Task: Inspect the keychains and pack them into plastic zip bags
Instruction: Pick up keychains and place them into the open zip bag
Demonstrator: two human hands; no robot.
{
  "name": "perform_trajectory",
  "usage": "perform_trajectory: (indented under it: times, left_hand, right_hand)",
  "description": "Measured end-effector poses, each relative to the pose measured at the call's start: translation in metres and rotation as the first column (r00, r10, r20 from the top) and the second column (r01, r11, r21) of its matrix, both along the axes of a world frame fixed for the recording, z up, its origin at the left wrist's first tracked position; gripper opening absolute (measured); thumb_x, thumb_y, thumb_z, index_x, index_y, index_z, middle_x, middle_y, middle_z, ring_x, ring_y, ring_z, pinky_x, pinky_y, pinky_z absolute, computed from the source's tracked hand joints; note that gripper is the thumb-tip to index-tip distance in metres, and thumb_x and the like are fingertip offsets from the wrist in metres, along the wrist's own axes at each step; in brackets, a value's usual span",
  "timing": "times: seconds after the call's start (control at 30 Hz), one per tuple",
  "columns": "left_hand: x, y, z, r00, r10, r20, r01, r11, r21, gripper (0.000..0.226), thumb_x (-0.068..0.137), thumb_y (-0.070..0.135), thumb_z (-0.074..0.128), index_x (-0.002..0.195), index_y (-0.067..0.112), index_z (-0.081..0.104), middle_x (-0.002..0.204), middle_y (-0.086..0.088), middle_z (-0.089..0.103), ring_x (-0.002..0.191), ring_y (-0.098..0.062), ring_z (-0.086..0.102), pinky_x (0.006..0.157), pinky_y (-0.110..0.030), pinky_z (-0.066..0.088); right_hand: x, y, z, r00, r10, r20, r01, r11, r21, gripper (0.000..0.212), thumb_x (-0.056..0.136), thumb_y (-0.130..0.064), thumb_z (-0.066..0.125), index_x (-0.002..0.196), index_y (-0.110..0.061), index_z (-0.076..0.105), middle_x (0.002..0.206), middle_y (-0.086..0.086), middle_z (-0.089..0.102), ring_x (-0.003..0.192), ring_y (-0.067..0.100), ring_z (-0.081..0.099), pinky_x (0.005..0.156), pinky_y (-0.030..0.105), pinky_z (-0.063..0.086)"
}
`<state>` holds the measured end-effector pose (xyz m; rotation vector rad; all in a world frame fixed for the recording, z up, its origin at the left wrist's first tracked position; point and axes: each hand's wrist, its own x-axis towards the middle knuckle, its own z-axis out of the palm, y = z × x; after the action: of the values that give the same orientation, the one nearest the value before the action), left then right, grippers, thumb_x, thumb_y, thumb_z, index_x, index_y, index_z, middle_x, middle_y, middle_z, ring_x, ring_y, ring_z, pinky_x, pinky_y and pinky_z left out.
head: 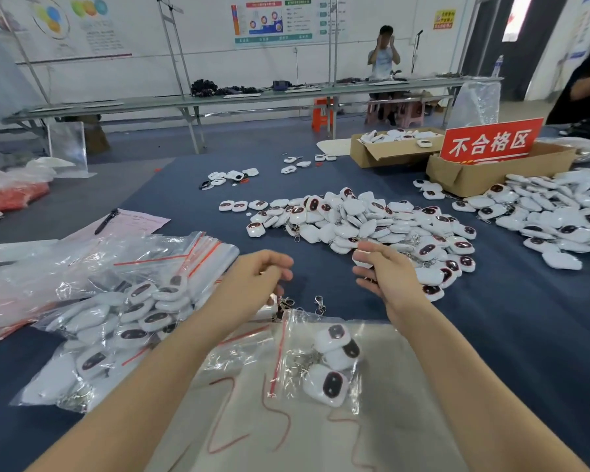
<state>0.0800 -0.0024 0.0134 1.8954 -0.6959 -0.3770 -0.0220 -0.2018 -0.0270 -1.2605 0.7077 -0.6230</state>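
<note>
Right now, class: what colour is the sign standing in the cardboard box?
The sign is red with white lettering, seen best in the head view.

— Where do the arms come in?
— The bare left forearm (157, 379) rises from 7 o'clock towards 1. The bare right forearm (457, 369) rises from 5 o'clock towards 11. They converge near the middle, with the hands apart.
— And the left hand?
— The left hand (256, 277) is back-up, with the fingers curled down and towards 3 o'clock. Whether they grip anything is hidden beneath the palm.
— The right?
— The right hand (385, 270) is turned on edge, palm facing 9 o'clock, thumb on top. Thumb and curled fingers pinch a small white plastic keychain (361, 262) at the tips.
</note>
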Motion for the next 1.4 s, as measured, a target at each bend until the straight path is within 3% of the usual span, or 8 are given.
perform_trajectory:
  times: [0.27, 0.4, 0.53, 0.7, 0.93, 1.17, 1.3, 1.4]
  left_hand:
    - [0.036, -0.099, -0.030, 0.882, -0.229, 0.413, 0.035, 0.904, 0.426, 0.042, 0.101, 0.027, 0.050, 0.142, 0.023, 0.047, 0.136, -0.005, 0.052, 0.118, -0.025, 0.057, 0.099, -0.037, 0.045]
    - [0.041, -0.140, -0.037, 0.768, -0.330, 0.549, 0.016, 0.866, 0.500, 0.046, 0.103, 0.031, 0.046, 0.147, 0.027, 0.037, 0.146, -0.006, 0.036, 0.108, -0.030, 0.060, 0.088, -0.042, 0.050]
    - [0.043, -0.160, -0.042, 0.722, -0.319, 0.614, -0.062, 0.854, 0.516, 0.041, 0.103, 0.038, 0.045, 0.141, 0.023, 0.041, 0.134, -0.008, 0.046, 0.107, -0.031, 0.060, 0.079, -0.040, 0.049]
    - [0.040, -0.161, -0.042, 0.547, -0.339, 0.765, -0.195, 0.838, 0.511, 0.036, 0.108, 0.034, 0.036, 0.134, 0.011, 0.045, 0.121, -0.009, 0.056, 0.099, -0.031, 0.065, 0.068, -0.038, 0.047]
    - [0.022, -0.111, -0.032, 0.759, -0.135, 0.637, -0.032, 0.969, 0.243, 0.038, 0.107, 0.028, 0.042, 0.141, 0.014, 0.048, 0.103, -0.010, 0.069, 0.097, -0.030, 0.064, 0.083, -0.039, 0.046]
    - [-0.011, -0.058, -0.048, 0.699, -0.101, 0.708, 0.120, 0.993, 0.023, 0.025, 0.102, 0.027, 0.057, 0.126, 0.021, 0.062, 0.114, 0.010, 0.056, 0.098, -0.003, 0.054, 0.085, -0.013, 0.042]
    - [-0.009, -0.051, -0.053, 0.905, -0.018, 0.424, 0.106, 0.977, -0.184, 0.020, 0.102, 0.025, 0.056, 0.118, 0.026, 0.067, 0.110, 0.015, 0.064, 0.103, -0.001, 0.061, 0.085, -0.010, 0.044]
    - [-0.003, -0.049, -0.055, 0.985, 0.053, 0.162, -0.014, 0.972, -0.236, 0.018, 0.102, 0.027, 0.055, 0.116, 0.029, 0.068, 0.108, 0.013, 0.070, 0.100, 0.001, 0.063, 0.087, -0.021, 0.051]
  right_hand:
    - [0.015, -0.005, -0.024, 0.998, -0.068, 0.006, 0.069, 0.994, -0.082, 0.021, 0.099, -0.009, 0.048, 0.097, -0.022, 0.065, 0.099, 0.004, 0.067, 0.070, 0.015, 0.066, 0.056, 0.022, 0.053]
    - [0.013, -0.008, -0.027, 0.996, -0.078, 0.037, 0.080, 0.995, -0.056, 0.025, 0.099, -0.006, 0.045, 0.094, -0.021, 0.065, 0.096, 0.005, 0.068, 0.066, 0.012, 0.066, 0.056, 0.022, 0.054]
    - [0.010, -0.008, -0.026, 0.995, -0.077, 0.057, 0.078, 0.997, -0.020, 0.027, 0.099, -0.005, 0.042, 0.095, -0.020, 0.065, 0.096, 0.005, 0.067, 0.061, 0.007, 0.067, 0.056, 0.021, 0.056]
    - [0.011, -0.006, -0.026, 0.997, -0.061, 0.037, 0.062, 0.997, -0.049, 0.025, 0.100, -0.007, 0.046, 0.096, -0.023, 0.064, 0.100, 0.005, 0.068, 0.067, 0.009, 0.067, 0.059, 0.021, 0.055]
    - [0.011, 0.000, -0.023, 1.000, 0.023, 0.018, -0.021, 0.997, -0.076, 0.017, 0.103, -0.018, 0.049, 0.109, -0.019, 0.065, 0.100, 0.002, 0.069, 0.075, 0.011, 0.069, 0.063, 0.020, 0.055]
    - [0.009, 0.018, -0.016, 0.921, 0.321, 0.220, -0.330, 0.944, 0.003, 0.028, 0.105, -0.025, 0.051, 0.109, -0.006, 0.071, 0.101, 0.015, 0.076, 0.094, 0.019, 0.074, 0.077, 0.022, 0.058]
    - [0.008, 0.019, -0.016, 0.921, 0.334, 0.200, -0.331, 0.942, -0.049, 0.025, 0.105, -0.018, 0.051, 0.119, -0.007, 0.069, 0.109, 0.013, 0.075, 0.102, 0.021, 0.072, 0.086, 0.031, 0.060]
    - [0.010, 0.019, -0.016, 0.938, 0.319, 0.135, -0.300, 0.943, -0.141, 0.026, 0.104, -0.014, 0.053, 0.125, -0.009, 0.067, 0.111, 0.009, 0.075, 0.100, 0.019, 0.073, 0.081, 0.028, 0.060]
